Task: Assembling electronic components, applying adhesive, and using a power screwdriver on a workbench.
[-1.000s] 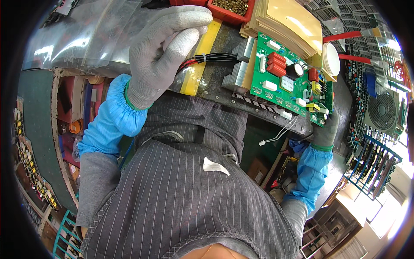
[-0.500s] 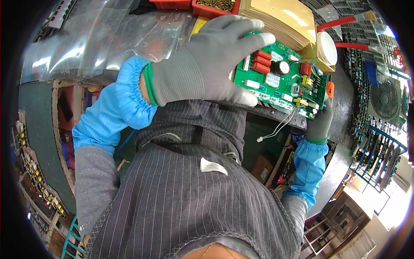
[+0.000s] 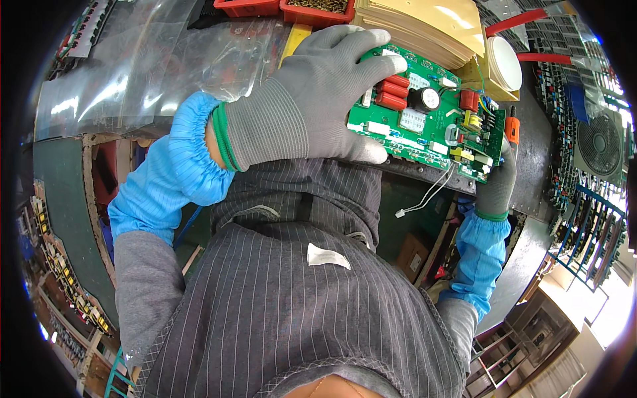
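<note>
A green circuit board (image 3: 434, 126) is held over the front edge of the workbench. It carries red block components, a round black capacitor with a pale top, and yellow coils. My left hand (image 3: 318, 99), in a grey glove with pale fingertips, spreads across the board's left end, fingers along the far side and thumb on the near side. My right hand (image 3: 499, 186), gloved too, grips the right end; most of its fingers are behind the board. Just above that hand is a small orange object (image 3: 511, 129), whose kind is unclear. White leads with a connector (image 3: 401, 213) dangle from the near edge.
Beyond the board lies a stack of tan sheets (image 3: 424, 26), beside a white round roll or cup (image 3: 505, 63). Red bins (image 3: 315, 13) stand at the back, one with small brass-coloured parts. Clear plastic sheeting (image 3: 146, 66) covers the left bench. Racks of boards and a fan (image 3: 599, 146) are on the right.
The board and both hands stay together. In the picture the left hand and the board's left end sit slightly further left, while the right hand sits slightly further right and lower.
</note>
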The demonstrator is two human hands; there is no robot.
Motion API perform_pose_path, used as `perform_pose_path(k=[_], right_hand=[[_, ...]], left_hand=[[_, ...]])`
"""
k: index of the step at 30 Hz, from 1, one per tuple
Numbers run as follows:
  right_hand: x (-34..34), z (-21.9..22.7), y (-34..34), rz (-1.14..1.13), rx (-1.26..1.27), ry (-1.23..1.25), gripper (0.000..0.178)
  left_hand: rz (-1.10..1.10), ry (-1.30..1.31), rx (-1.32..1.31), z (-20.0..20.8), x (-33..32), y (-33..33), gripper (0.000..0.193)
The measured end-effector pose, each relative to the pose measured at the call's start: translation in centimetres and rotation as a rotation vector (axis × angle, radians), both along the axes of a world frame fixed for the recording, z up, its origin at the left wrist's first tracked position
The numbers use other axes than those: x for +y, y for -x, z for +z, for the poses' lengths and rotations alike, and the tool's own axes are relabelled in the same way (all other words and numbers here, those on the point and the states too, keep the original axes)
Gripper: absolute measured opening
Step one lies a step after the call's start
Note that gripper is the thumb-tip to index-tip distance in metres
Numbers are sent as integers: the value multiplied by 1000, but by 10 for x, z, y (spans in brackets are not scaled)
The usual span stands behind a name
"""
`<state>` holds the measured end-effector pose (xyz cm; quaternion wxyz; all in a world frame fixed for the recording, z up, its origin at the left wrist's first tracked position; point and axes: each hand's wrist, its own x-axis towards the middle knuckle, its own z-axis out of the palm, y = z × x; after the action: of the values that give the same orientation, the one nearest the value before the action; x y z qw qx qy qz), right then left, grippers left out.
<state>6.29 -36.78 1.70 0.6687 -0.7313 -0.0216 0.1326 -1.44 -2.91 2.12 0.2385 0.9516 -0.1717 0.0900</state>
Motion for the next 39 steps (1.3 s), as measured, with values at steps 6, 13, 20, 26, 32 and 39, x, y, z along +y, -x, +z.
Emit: perform_pose_path(k=[6,13,20,26,32,39], right_hand=[[2,1,3,22,0,9,44],[3,4,3,122,-33,-20,34],[-5,0,2,17,35,-136,37],[2,1,3,82,13,-185,28],[1,-2,0,10,25,-64,43],[-6,-7,-3,13,49,-154,41]], left_hand=[[-9,4,30,4,3,2,102],[-16,26,-21,1,6,3,102],[-8,13,-80,-1,-9,-3,100],[-1,23,-18,2,3,-1,102],[26,-5,-18,1,2,3,102],[50,-73,-41,-2,-2,-1,100]])
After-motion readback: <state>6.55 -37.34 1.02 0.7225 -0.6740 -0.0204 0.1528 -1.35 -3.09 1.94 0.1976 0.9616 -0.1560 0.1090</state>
